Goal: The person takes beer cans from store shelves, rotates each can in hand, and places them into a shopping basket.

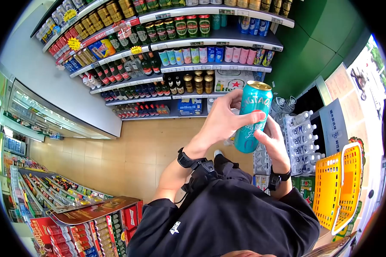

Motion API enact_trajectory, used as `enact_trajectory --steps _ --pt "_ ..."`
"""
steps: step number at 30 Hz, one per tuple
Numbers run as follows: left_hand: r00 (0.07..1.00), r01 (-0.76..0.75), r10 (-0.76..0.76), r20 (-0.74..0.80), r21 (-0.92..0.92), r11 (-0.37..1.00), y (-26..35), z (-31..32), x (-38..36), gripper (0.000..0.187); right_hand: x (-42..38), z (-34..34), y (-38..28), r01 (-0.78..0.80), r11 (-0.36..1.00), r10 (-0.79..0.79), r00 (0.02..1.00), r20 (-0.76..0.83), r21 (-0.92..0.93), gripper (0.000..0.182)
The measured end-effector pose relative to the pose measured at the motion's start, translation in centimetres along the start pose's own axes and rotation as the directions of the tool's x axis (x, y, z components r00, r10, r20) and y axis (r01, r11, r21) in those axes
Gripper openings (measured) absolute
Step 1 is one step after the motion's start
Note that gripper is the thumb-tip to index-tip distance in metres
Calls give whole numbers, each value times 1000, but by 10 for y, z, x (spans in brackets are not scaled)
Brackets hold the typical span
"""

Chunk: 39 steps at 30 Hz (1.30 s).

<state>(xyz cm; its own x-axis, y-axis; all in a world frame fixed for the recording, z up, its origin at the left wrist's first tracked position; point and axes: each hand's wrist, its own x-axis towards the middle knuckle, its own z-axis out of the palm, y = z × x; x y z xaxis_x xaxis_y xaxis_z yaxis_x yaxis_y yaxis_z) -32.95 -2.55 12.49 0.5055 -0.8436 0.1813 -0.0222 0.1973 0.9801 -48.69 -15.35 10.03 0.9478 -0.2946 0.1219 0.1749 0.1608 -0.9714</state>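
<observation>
A tall teal beer can (pixel 247 136) with a gold top stands nearly upright between my two hands, tilted slightly. Its label reads partly "NGTAO". My left hand (pixel 221 118) grips it from the left, thumb across the front, the other fingers partly hidden behind. From the lower right, my right hand (pixel 276 147) closes on the can with its thumb against the side; its remaining fingers are mostly out of sight behind it. Beyond the can are drink shelves (pixel 240 43) with rows of cans and bottles.
A yellow basket (pixel 328 188) is at my right, near packs of water bottles (pixel 304 139). Behind me on the left stands a display stand (pixel 94 210) with red packs and cans. A glass-fronted cooler (pixel 43 111) lines the left side. Tiled floor (pixel 103 160) shows between.
</observation>
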Motion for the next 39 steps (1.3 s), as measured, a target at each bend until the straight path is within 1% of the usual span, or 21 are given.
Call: enact_trajectory --steps 7,10,17,18,20,21,22,24,25,26,28,29,30,32,33,34,35,36,37,38,39 --pt "995 59 -61 -74 -32 998 -15 -26 33 68 51 -9 17 1 997 -4 999 -41 -74 56" --pt "991 47 -56 -118 -78 996 -24 -37 55 65 79 -14 23 2 999 -4 999 -52 -36 55" --pt "988 46 -53 -144 -52 998 -54 -77 129 65 164 -48 36 -12 995 12 1000 7 -100 59" --pt "986 17 -18 -168 -4 1000 -60 -81 143 65 179 -53 36 -4 995 5 1000 14 -97 59" --pt "981 -11 20 -193 47 999 -63 -89 166 66 205 -66 39 1 950 -8 1000 -21 -311 62" --pt "980 -10 36 -196 131 991 -63 -93 178 66 220 -76 43 15 896 -36 999 -39 -444 64" --pt "979 -9 52 -197 213 977 -64 -96 190 67 235 -84 45 17 897 -37 999 -36 -443 64" --pt "977 -43 88 -194 228 973 -71 -104 216 68 264 -97 46 116 808 -142 990 0 -577 62" --pt "975 -71 113 -189 219 973 -75 -108 228 68 276 -100 45 108 845 -135 991 -14 -524 62" --pt "973 -99 139 -184 210 973 -78 -113 240 68 290 -107 48 111 845 -136 991 -9 -524 62" --pt "970 -105 152 -188 237 966 -83 -120 263 71 317 -122 56 143 773 -194 981 -15 -618 62" --pt "966 -137 183 -183 238 961 -84 -123 274 74 329 -124 54 97 771 -162 986 -46 -630 61" --pt "961 -168 213 -177 239 956 -86 -127 284 76 342 -128 56 100 772 -163 986 -43 -628 61" --pt "965 -161 203 -165 237 958 -99 -138 303 79 366 -136 61 173 724 -270 962 -43 -668 60" --pt "948 -190 255 -187 310 932 -105 -143 313 78 377 -139 60 184 671 -299 954 -36 -718 62" --pt "929 -215 309 -205 382 899 -108 -146 320 77 388 -142 63 186 673 -298 954 -33 -716 62" --pt "931 -180 298 -211 445 877 -107 -150 325 75 401 -147 70 191 674 -311 950 -39 -713 62" --pt "930 -178 298 -214 447 877 -110 -153 331 75 414 -152 77 196 676 -323 945 -46 -710 63" --pt "919 -159 305 -251 470 868 -115 -156 337 74 427 -158 86 234 651 -362 932 -25 -722 64" --pt "906 -139 311 -289 491 860 -119 -158 343 73 439 -163 94 236 651 -361 933 -21 -721 64" --pt "907 -108 280 -316 467 878 -121 -160 348 72 450 -167 101 240 665 -366 930 -28 -707 66"
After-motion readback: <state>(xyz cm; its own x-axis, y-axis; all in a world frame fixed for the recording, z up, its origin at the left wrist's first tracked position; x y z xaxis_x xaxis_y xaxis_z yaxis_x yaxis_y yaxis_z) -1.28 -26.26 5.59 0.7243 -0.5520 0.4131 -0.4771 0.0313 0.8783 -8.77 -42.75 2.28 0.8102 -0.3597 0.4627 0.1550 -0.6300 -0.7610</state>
